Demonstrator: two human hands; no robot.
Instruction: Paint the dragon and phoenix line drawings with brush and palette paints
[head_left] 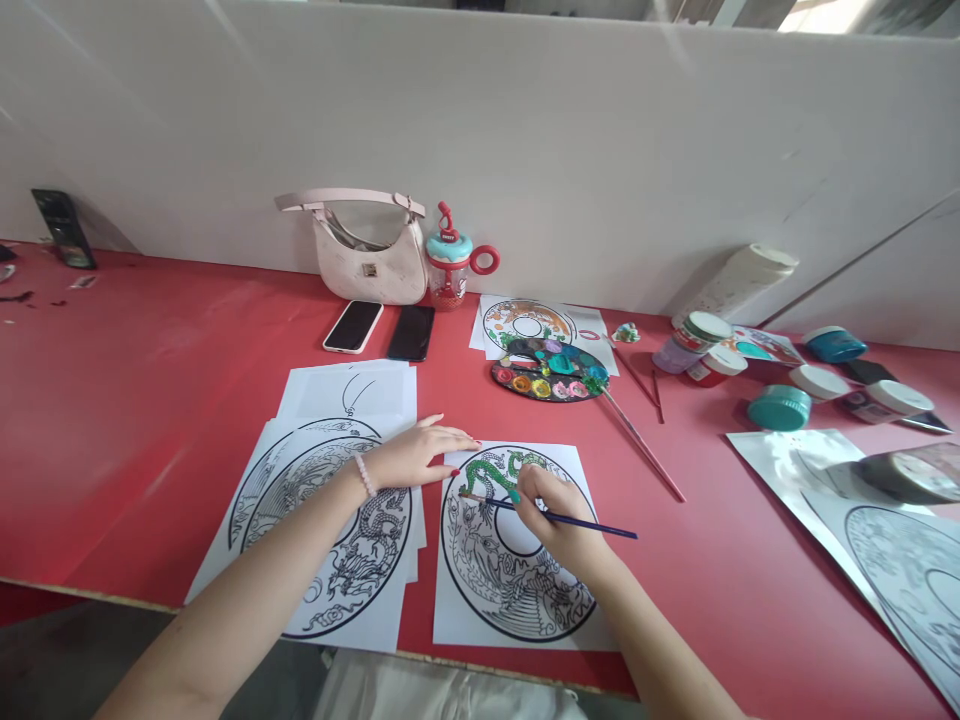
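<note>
A sheet with a round dragon-and-phoenix line drawing [480, 625] lies in front of me, its dragon partly painted green. My right hand [559, 510] pinches a dark blue paintbrush [596, 525], whose bristles touch or hover just over the green dragon near the ring's left side. My left hand [424, 453] lies flat, fingers stretched toward the sheet's upper left edge, with the palm over a stack of similar printed sheets [300, 540]. Beyond the sheet sits an oval paint palette [517, 382] with several colours; a red-handled brush [645, 448] leans on its right edge.
Paint jars [780, 408] stand at the right, near more printed sheets [817, 450]. Toward the wall are a pink handbag [371, 270], a lidded cup [450, 270], a white-framed phone [354, 327], a dark phone [411, 332] and a partly painted sheet [487, 310]. The red table's front edge is near.
</note>
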